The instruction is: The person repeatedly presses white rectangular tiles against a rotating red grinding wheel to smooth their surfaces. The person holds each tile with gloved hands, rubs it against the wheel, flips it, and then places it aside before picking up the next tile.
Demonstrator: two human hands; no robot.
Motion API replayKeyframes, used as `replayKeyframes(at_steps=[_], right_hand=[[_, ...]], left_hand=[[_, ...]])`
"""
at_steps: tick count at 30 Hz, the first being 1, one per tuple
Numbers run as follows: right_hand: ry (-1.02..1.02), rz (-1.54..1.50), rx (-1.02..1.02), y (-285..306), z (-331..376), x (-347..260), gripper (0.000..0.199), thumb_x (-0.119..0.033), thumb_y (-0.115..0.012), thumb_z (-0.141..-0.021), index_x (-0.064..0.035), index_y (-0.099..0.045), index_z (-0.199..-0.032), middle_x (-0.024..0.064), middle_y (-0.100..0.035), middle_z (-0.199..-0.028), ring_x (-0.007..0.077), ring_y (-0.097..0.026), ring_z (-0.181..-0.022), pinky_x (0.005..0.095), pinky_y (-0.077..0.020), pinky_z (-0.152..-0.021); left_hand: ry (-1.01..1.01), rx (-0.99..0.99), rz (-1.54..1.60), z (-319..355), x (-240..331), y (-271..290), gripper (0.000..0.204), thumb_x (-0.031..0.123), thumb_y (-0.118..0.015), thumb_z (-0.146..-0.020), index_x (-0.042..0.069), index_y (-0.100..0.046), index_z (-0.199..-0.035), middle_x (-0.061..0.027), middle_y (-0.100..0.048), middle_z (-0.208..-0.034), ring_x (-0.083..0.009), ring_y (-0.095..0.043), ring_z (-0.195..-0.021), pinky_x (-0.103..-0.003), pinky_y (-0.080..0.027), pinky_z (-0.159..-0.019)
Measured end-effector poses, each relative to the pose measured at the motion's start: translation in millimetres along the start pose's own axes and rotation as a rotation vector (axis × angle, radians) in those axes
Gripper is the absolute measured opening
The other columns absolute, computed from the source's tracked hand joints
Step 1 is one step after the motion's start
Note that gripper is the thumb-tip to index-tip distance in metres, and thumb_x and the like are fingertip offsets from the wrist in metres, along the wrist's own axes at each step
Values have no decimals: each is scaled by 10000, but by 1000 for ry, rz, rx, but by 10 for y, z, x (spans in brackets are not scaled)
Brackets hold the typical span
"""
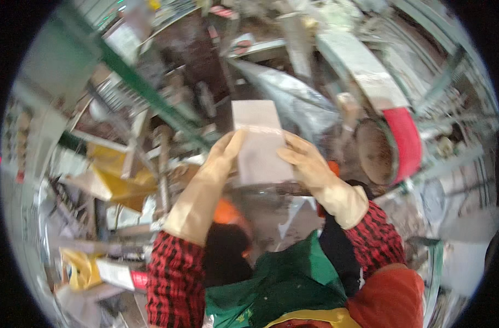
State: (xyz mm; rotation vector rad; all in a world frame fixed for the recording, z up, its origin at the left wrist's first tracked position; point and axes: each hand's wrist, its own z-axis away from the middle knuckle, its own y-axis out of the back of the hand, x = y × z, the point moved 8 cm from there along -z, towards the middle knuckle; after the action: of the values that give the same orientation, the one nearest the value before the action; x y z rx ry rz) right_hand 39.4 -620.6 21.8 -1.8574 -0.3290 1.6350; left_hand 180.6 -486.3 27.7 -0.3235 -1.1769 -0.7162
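Observation:
Between my two hands is a pale pinkish rectangular block (265,156), with a seam or edge crossing its upper part. It could be a tile, a stack of tiles or a box; motion blur hides which. My left hand (223,154), in a cream rubber glove, grips its left side with the thumb along the near face. On the opposite side my right hand (307,161), gloved alike, closes on the right edge with its fingers lying over the face. The block is held up in front of my green apron (293,268).
A conveyor belt (364,68) with a red end section (405,143) stands at the right. Crumpled grey plastic sheeting (298,98) lies ahead. A green metal beam (134,82) slants across the left, near a cabinet (58,76). Yellow sheeting or board (121,183) lies at the left.

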Motion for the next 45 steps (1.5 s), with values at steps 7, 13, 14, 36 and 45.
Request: replayKeyframes(at_steps=[7, 13, 14, 36, 45], right_hand=[[421, 78, 626, 1021, 64, -716, 473, -8, -644, -987, 21, -562, -1451, 88, -701, -1232, 181, -655, -1089, 325, -522, -965], [738, 225, 977, 2396, 593, -1502, 358, 38, -654, -916, -34, -621, -1265, 95, -713, -1123, 196, -695, -931, 337, -571, -762], [649, 358, 1092, 2822, 775, -1578, 342, 28, -663, -920, -33, -622, -1254, 92, -712, -1117, 197, -695, -923, 336, -568, -736], [-338, 2005, 1024, 3450, 266, -2145, 501, -337, -537, -1024, -115, -597, -1469, 234, -676, -1362, 381, -635, -1297, 499, -498, -1088], [-145, 1033, -149, 156, -405, 200, 518, -222, -663, -1010, -96, -588, -1507, 73, -745, -1011, 124, -669, -809, 322, -558, -721]], left_hand=[[50, -631, -433, 307, -232, -473, 769, 335, -821, -917, 45, -493, -1549, -139, -723, -1164, -197, -679, -1022, -336, -552, -892], [12, -447, -305, 114, -192, -163, 653, 300, -777, -963, 69, -528, -1521, -117, -741, -1100, -181, -691, -960, -313, -559, -841], [22, -460, -256, 140, -158, -216, 625, 295, -766, -975, 81, -537, -1515, -116, -741, -1116, -179, -683, -970, -316, -549, -846], [-164, -414, -613, 153, 51, -252, 647, 379, -708, -984, 61, -533, -1520, -183, -587, -1485, -280, -579, -1352, -402, -458, -1141], [-292, 326, -705, 790, 31, 1862, 626, 477, -640, -1019, 84, -540, -1497, -163, -680, -1341, -268, -666, -1197, -390, -522, -1028]])
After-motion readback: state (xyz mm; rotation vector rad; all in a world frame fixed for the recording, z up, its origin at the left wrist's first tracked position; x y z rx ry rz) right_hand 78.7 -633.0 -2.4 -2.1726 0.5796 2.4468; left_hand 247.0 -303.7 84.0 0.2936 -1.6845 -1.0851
